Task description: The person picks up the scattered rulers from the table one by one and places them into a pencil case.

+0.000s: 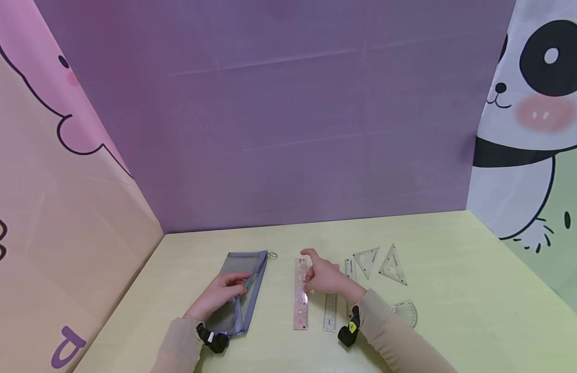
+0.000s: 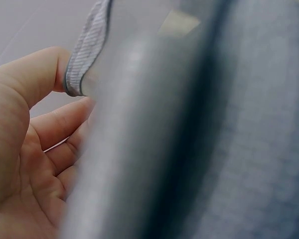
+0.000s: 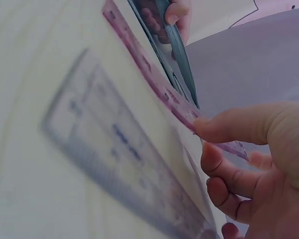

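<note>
Now the right hand (image 1: 325,274) pinches the pink ruler (image 1: 300,311) by its right edge (probably light, stiff, slick: edges suit best); leftward, the left hand (image 1: 221,293) pinches a soft-looking pouch (image 1: 235,263).

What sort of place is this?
Probably a makeshift tabletop booth: a pale table, a plain purple backdrop behind it, and a panda-printed panel along the right side.

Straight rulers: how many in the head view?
3 visible: the pink ruler, pinched by the right hand; one clear ruler beside it; another clear ruler farther right, partly covered by the arm, which may hide more.
</note>
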Motion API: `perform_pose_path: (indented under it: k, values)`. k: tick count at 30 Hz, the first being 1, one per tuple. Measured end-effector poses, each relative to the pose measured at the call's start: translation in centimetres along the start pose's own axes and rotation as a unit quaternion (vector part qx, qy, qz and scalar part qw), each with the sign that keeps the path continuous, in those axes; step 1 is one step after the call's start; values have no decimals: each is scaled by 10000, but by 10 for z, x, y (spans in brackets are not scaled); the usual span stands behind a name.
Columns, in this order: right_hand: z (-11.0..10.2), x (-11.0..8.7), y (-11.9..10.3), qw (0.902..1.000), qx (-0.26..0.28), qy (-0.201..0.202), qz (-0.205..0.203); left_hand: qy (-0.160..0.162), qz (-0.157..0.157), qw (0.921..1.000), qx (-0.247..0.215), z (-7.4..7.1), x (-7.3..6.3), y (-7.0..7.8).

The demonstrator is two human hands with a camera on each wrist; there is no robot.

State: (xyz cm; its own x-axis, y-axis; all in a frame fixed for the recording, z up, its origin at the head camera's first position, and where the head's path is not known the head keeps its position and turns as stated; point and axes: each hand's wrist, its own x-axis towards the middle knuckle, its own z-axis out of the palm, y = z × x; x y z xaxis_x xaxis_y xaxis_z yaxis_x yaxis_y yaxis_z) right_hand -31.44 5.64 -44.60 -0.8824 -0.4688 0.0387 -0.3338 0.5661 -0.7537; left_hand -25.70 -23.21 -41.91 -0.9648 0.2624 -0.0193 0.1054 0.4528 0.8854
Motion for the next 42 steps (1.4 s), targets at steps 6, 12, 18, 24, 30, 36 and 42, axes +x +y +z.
perform_pose_path:
  k: [6, 12, 18, 24, 30, 36, 42]
  values:
    - [-2, -1, -2, 9983, 570, -43, 139, 17, 15, 10000, -27, 1, 1, -1]
    - [-4, -1, -1, 9970, 750, 10, 178, 77, -18, 10000, -9, 3, 0, -4]
    - [-7, 2, 0, 9973, 708, 83, 160, 107, -37, 9999, -7, 3, 1, -4]
    - [-7, 3, 1, 9976, 677, 139, 67, 39, 9, 10000, -21, 2, 2, -3]
    - [-8, 5, 2, 9970, 710, 293, 4, 81, 20, 10000, -1, 3, 1, -2]
    - [-10, 4, 0, 9913, 1289, 233, 94, 99, 18, 9999, 23, 2, 2, -4]
    - [-12, 4, 0, 9790, 1997, 105, 392, 56, 23, 10000, 36, 0, 3, -5]
